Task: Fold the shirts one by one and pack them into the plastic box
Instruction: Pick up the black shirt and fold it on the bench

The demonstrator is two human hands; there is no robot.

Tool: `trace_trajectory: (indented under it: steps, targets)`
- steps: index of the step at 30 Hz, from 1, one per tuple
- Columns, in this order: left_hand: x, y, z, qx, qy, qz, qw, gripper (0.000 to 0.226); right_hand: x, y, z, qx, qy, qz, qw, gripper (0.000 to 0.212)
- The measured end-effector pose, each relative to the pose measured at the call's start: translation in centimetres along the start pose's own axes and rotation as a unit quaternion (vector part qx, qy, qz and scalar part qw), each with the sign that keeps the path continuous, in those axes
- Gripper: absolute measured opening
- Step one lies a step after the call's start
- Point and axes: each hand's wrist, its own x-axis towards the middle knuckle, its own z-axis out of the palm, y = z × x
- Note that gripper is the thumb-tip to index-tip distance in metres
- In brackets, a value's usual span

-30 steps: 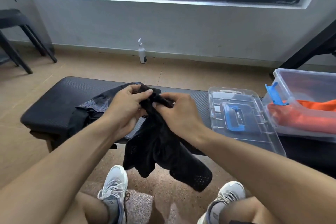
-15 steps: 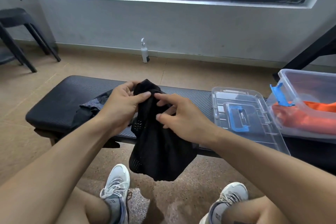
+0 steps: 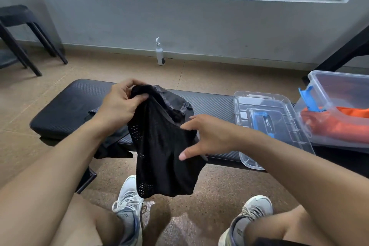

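Black mesh shirt (image 3: pixel 159 146) hangs in front of the bench (image 3: pixel 65 106), lower hem above the shoes (image 3: pixel 127 203). No readable writing or brand on shirt, box or bottle; a small mark on the left shoe is too blurred to read.

Left hand (image 3: pixel 119 106): raised, fingers and thumb curled, pinching the bunched top edge of the shirt.

Right hand (image 3: pixel 207 138): lower, fingers spread and fairly straight, thumb pointing down, touching the shirt's right side; whether it grips cloth cannot be told. Hands apart.

More dark clothing (image 3: pixel 103 146) lies on the bench behind the left forearm, partly draped over the front edge.

Clear lid (image 3: pixel 279 106) with blue handle lies flat on the bench, right. Plastic box (image 3: pixel 337 86) just beside it holds an orange garment (image 3: pixel 329 126); blue latch on near wall.

White pump bottle (image 3: pixel 159 54) stands on the floor at the wall
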Motion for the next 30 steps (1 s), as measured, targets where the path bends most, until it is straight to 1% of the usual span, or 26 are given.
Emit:
trace_trajectory:
  steps: [3,7,9,11,12,13,15,16,18,21,22,23,24,25,26,28,30]
  targets:
    - [0.8,-1.4,-0.6,0.028,0.014,-0.007,0.999,0.021,-0.7,-1.5,-1.1,-0.077,-0.010,-0.070,0.995,0.048]
    - [1.5,-2.2,-1.0,0.028,0.009,-0.020,0.999,0.014,-2.3,-3.4,-3.2,-0.110,-0.009,-0.110,0.988,0.048]
    - [1.6,-2.3,-1.1,0.007,0.009,-0.024,1.000,0.012,-3.2,-4.2,-4.4,-0.079,-0.013,-0.124,0.989,0.043]
    - [1.7,-2.5,-1.2,-0.008,0.012,-0.025,1.000,0.009,-4.2,-4.5,-5.8,-0.014,-0.005,-0.126,0.992,0.025]
    - [1.8,-2.7,-1.3,-0.010,0.013,-0.027,1.000,0.007,-4.7,-4.4,-6.5,0.025,0.006,-0.120,0.992,0.019]
    - [1.8,-2.7,-1.4,-0.008,0.014,-0.028,0.999,0.006,-5.2,-4.1,-7.1,0.058,0.025,-0.113,0.992,0.019]
    - [1.9,-3.0,-1.6,-0.005,0.012,-0.029,0.999,0.007,-6.0,-3.2,-8.1,0.078,0.082,-0.103,0.988,0.016]
    - [1.9,-3.2,-1.7,-0.011,0.009,-0.031,0.999,0.006,-6.2,-2.7,-8.4,0.066,0.110,-0.088,0.988,0.021]
    - [2.1,-3.4,-1.8,-0.013,0.006,-0.033,0.999,0.006,-6.4,-1.5,-9.1,0.051,0.134,-0.037,0.989,0.029]
    - [2.1,-3.5,-1.8,0.017,0.019,-0.034,0.999,0.011,-6.3,0.9,-9.7,0.059,0.146,0.082,0.984,0.050]
    - [2.0,-3.3,-1.7,0.030,0.026,-0.031,0.999,0.012,-6.3,1.6,-9.7,0.069,0.156,0.119,0.978,0.053]
    - [1.9,-3.2,-1.6,0.043,0.031,-0.026,0.998,0.013,-6.2,2.1,-9.6,0.103,0.171,0.147,0.969,0.049]
    - [1.8,-3.0,-1.5,0.051,0.034,-0.024,0.998,0.013,-6.0,2.4,-9.5,0.161,0.191,0.164,0.954,0.041]
    - [1.7,-2.9,-1.3,0.051,0.036,-0.022,0.998,0.012,-5.8,2.6,-9.4,0.218,0.211,0.174,0.937,0.032]
    - [1.7,-2.8,-1.2,0.051,0.034,-0.021,0.998,0.011,-5.7,2.7,-9.3,0.258,0.226,0.179,0.922,0.028]
    - [1.7,-2.6,-1.1,0.050,0.026,-0.022,0.998,0.009,-5.5,3.1,-9.4,0.273,0.243,0.195,0.910,0.032]
    - [1.9,-2.4,-1.1,0.027,0.013,-0.033,0.999,0.011,-5.7,3.3,-9.9,0.239,0.224,0.232,0.916,0.035]
